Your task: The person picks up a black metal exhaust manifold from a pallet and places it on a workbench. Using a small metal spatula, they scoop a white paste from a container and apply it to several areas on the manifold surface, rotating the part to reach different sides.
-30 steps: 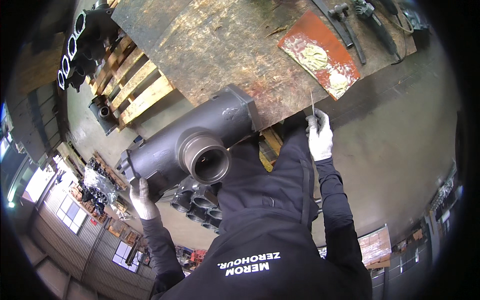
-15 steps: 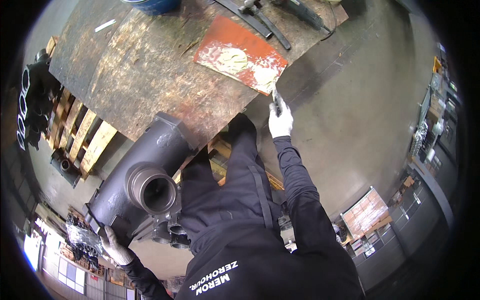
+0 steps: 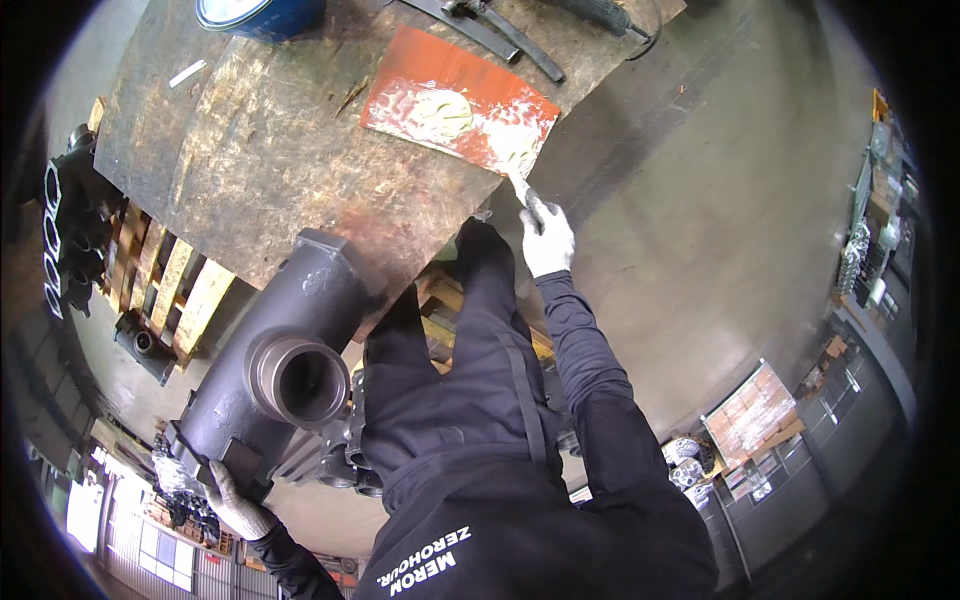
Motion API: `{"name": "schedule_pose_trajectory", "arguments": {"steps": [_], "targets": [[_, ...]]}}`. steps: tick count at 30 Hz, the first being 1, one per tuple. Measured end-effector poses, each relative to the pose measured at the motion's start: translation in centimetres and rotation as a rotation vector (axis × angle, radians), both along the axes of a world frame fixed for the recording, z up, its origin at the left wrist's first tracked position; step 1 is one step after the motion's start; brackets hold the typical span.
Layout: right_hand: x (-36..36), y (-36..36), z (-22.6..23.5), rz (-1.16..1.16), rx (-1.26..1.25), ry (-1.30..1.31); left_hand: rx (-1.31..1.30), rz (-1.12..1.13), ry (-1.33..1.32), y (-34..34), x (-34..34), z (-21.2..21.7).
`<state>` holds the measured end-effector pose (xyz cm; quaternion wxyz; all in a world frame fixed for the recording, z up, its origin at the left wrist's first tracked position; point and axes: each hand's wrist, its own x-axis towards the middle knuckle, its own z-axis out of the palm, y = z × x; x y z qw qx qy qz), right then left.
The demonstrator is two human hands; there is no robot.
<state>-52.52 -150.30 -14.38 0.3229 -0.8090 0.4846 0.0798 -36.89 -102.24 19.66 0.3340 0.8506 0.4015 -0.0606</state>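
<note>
My right hand, in a whitish glove, is closed round a narrow putty knife. Its tip, smeared with cream paste, is at the near right corner of an orange board. Two patches of cream putty lie on that board. On my left, a large black cast pipe with a round side opening lies slantwise, its far end on the table. My gloved left hand grips the squared flange at its near end; some fingers are hidden.
A blue bucket, a hammer, a flat metal bar and a corded power tool occupy the table's far side. Wooden pallets bear black castings at left. Stacked boxes stand at right.
My right hand and the putty knife have shifted slightly left along with the view. The blade has drawn back toward the board's near corner. My left hand stays on the pipe's end.
</note>
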Motion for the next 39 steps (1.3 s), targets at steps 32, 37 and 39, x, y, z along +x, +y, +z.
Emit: {"name": "schedule_pose_trajectory", "arguments": {"steps": [32,37,39], "targets": [[8.0,11.8,8.3,-0.121,1.572,-0.312,0.013,-0.179,-0.052,-1.7,-0.8,0.4],[9.2,15.3,7.9,0.385,0.777,-0.374,0.019,-0.153,-0.075,-1.1,-1.1,0.1],[9.0,16.0,8.5,0.534,0.541,-0.323,0.019,-0.153,-0.049,-1.2,-1.0,0.2]]}}
